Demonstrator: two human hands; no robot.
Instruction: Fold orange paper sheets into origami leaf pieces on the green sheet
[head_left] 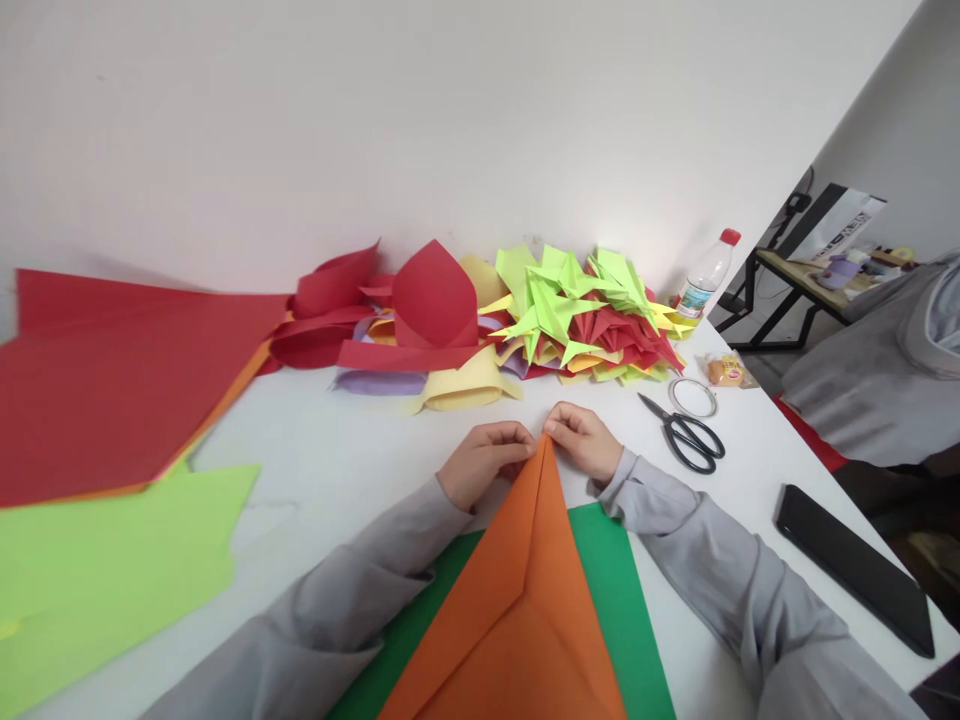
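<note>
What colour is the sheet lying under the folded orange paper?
Green, seen in the head view.

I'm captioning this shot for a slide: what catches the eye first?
Both hands, left hand and right hand, pinch the pointed tip of a folded orange paper lying on a green sheet at bottom centre. Behind them, a heap of folded paper shapes lines the wall, with black scissors to the right.
</note>
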